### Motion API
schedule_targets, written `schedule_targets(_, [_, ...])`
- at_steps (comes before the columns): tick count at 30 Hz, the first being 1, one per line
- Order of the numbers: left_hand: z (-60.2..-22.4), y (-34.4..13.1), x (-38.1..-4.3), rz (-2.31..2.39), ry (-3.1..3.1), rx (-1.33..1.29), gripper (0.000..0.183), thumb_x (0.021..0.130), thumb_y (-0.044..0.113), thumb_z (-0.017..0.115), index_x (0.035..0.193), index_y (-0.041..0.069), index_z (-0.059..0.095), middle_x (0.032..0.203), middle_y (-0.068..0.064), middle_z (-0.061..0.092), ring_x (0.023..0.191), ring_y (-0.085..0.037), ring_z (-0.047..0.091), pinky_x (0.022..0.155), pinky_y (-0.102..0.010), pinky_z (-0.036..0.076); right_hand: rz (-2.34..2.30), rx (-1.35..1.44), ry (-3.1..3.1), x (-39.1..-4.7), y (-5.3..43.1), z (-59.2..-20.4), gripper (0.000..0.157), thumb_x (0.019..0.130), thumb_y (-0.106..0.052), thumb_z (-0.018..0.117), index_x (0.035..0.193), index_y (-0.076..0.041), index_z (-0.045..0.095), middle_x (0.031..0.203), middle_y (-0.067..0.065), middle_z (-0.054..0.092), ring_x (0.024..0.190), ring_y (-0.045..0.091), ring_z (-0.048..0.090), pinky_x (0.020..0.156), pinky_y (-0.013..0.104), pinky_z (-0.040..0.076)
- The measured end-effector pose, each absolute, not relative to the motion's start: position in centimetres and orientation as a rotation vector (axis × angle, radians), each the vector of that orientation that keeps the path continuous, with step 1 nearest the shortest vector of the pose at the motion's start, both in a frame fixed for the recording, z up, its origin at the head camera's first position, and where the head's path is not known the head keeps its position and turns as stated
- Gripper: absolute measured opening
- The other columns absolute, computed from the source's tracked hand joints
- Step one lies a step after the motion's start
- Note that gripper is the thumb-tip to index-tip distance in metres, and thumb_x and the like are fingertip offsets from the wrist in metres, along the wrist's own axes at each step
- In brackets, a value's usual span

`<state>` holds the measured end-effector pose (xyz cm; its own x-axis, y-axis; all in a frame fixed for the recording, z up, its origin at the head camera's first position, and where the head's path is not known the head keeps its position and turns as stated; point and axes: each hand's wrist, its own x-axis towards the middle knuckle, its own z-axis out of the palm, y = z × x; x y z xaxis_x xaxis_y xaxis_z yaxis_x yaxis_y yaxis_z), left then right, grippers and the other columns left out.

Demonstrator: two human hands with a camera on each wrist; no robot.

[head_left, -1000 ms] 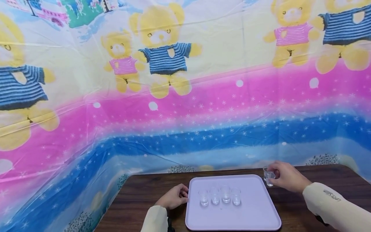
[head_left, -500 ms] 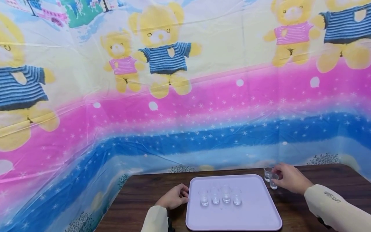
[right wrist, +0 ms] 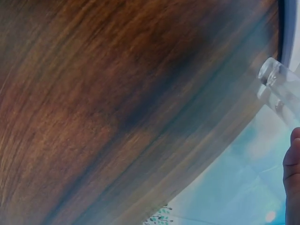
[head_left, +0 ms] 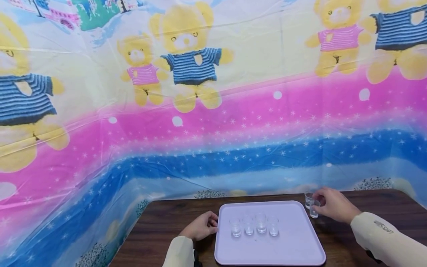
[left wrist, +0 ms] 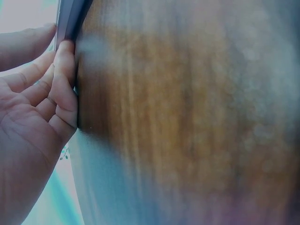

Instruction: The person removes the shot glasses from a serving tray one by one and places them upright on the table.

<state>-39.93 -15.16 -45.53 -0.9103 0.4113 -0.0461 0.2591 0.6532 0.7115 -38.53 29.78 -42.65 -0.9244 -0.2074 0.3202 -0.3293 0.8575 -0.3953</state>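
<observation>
Several small clear shot glasses (head_left: 261, 225) stand in a row on the pale lilac tray (head_left: 283, 252), with clear liquid seeming to fill their lower parts. Past the tray's right edge, my right hand (head_left: 335, 205) pinches the upper part of another shot glass (head_left: 314, 210). It stands upright, its base seemingly on the table. Just behind it is one more shot glass (head_left: 308, 200), partly hidden. My left hand (head_left: 200, 226) holds the tray's left rim, fingers bent. The left wrist view shows its thumb and fingers (left wrist: 64, 70) against that rim.
Beneath everything lies a dark wood-grain table (head_left: 160, 222). Behind its far edge hangs a cloth backdrop (head_left: 213, 148) printed with bears and snowflakes. A small spot (head_left: 255, 240) marks the tray in front of the glasses.
My right hand has drawn its glass slightly right and nearer, uncovering the glass behind it. Over the last half second it has stayed nearly still. My left hand remains at the tray's rim.
</observation>
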Motion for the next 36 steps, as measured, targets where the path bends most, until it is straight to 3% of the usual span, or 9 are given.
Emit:
schedule_targets(18, [-45.6, -15.3, -39.9, 1.103, 2.67, 0.564, 0.026, 0.078, 0.009, 0.062, 0.101, 0.004, 0.049, 0.081, -0.002, 0.053, 0.072, -0.016, 0.05, 0.061, -0.03, 0.042, 0.581, 0.671, -2.742, -37.4, 23.1, -41.5, 0.034, 0.064, -0.045, 0.07, 0.09, -0.025, 0.059, 0.084, -0.016, 0.048, 0.074, 0.007, 0.047, 0.06, 0.026, 0.04])
schedule_targets(25, [-45.4, -15.4, -39.8, 1.095, 2.67, 0.598, 0.027, 0.079, 0.009, 0.062, 0.101, 0.003, 0.049, 0.081, -0.002, 0.053, 0.072, -0.016, 0.05, 0.061, -0.03, 0.042, 0.619, 0.85, -2.687, -37.1, 21.2, -41.7, 0.032, 0.067, -0.034, 0.071, 0.093, -0.024, 0.057, 0.087, -0.016, 0.049, 0.077, 0.007, 0.049, 0.062, 0.024, 0.041])
schedule_targets(36, [-45.2, -15.3, -39.6, 1.094, 2.667, 0.603, 0.026, 0.078, 0.009, 0.062, 0.1, 0.003, 0.049, 0.082, -0.003, 0.052, 0.073, -0.018, 0.05, 0.063, -0.032, 0.041, 0.706, 0.977, -2.757, -36.4, 19.6, -41.9, 0.033, 0.07, -0.034, 0.069, 0.096, -0.018, 0.057, 0.086, -0.01, 0.051, 0.078, 0.009, 0.049, 0.065, 0.026, 0.042])
